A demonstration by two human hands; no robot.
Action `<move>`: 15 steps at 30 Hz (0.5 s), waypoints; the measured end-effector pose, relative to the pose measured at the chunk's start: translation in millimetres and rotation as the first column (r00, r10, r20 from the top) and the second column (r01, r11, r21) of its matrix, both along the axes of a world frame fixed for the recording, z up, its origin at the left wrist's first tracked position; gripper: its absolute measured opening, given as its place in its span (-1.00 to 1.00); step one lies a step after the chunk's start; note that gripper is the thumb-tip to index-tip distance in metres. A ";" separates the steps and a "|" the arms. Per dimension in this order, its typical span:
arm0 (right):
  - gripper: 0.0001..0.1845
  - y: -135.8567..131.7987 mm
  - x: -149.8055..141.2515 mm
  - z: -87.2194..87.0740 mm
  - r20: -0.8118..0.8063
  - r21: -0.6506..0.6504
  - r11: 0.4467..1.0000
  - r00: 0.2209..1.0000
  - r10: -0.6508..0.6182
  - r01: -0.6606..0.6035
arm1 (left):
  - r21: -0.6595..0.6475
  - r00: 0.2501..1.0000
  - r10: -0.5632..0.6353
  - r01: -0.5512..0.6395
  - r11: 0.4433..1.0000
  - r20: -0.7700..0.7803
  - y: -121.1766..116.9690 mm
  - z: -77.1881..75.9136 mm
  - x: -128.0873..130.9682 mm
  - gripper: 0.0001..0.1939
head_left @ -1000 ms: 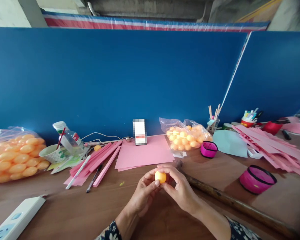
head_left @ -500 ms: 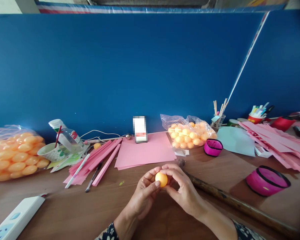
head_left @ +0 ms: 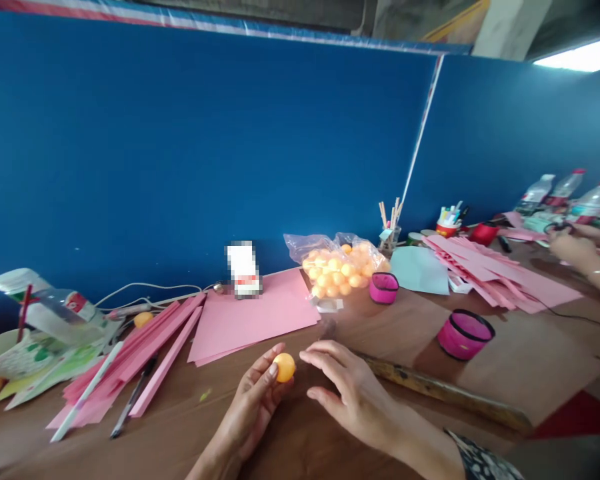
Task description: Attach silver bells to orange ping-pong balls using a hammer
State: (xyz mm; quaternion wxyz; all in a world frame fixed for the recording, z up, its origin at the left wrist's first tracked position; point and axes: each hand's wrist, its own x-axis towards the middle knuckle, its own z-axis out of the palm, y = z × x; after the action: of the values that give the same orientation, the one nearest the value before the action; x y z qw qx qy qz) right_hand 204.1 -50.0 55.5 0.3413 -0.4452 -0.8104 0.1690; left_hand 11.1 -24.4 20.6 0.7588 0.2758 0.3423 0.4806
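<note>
An orange ping-pong ball [head_left: 284, 368] is pinched between the thumb and fingers of my left hand [head_left: 256, 393], above the brown table. My right hand [head_left: 347, 390] is just to its right, apart from the ball, with thumb and fingers spread and nothing between them. Beyond my hands lie pink paper sheets [head_left: 250, 317] and a clear plastic bag of orange balls [head_left: 337, 270]. A wooden stick [head_left: 445, 387] lies on the table, partly behind my right hand.
Pink paper strips [head_left: 125, 353], a black pen [head_left: 133, 400] and a plastic bottle [head_left: 63, 303] are at left. Two magenta bands [head_left: 466, 337] and a pink paper stack [head_left: 500, 270] lie at right. Another person's hand [head_left: 575, 248] shows at the right edge. A blue partition [head_left: 205, 147] stands behind.
My right hand has come away from the ball, which stays in my left hand. The view has turned right, bringing another person's hands and several bottles into sight.
</note>
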 end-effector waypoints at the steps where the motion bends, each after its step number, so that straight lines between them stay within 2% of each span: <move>1: -0.49 -3.9 11.4 -0.2 0.094 0.026 0.999 0.995 -0.040 0.038 | -0.022 1.000 0.014 -0.014 1.000 -0.005 -0.2 -1.9 0.0 -0.59; 4: -0.46 -12.3 52.0 -8.9 0.315 0.033 0.980 0.928 -0.197 0.197 | -0.046 0.999 0.034 -0.034 0.998 -0.011 -0.7 -5.7 0.4 -0.59; 7: -0.52 -16.3 85.6 -21.5 0.431 -0.006 0.955 0.862 -0.266 0.298 | -0.042 1.000 0.028 -0.028 0.999 -0.008 -0.6 -6.7 0.7 -0.59; 11: -0.57 -19.0 101.7 -30.1 0.446 -0.028 0.950 0.855 -0.266 0.311 | -0.047 0.999 0.033 -0.035 0.998 -0.024 0.1 -8.1 -0.3 -0.61; 15: -0.59 -21.2 107.9 -29.2 0.395 -0.017 0.943 0.869 -0.298 0.332 | -0.043 0.997 0.060 -0.062 0.997 -0.045 1.1 -9.6 0.8 -0.55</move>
State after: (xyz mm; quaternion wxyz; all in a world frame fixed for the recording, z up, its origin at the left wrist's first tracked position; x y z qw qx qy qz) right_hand 312.0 -71.2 26.3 0.1784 -0.6099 -0.7702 0.0539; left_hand 11.8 -23.3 11.0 0.7421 0.2588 0.3775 0.4897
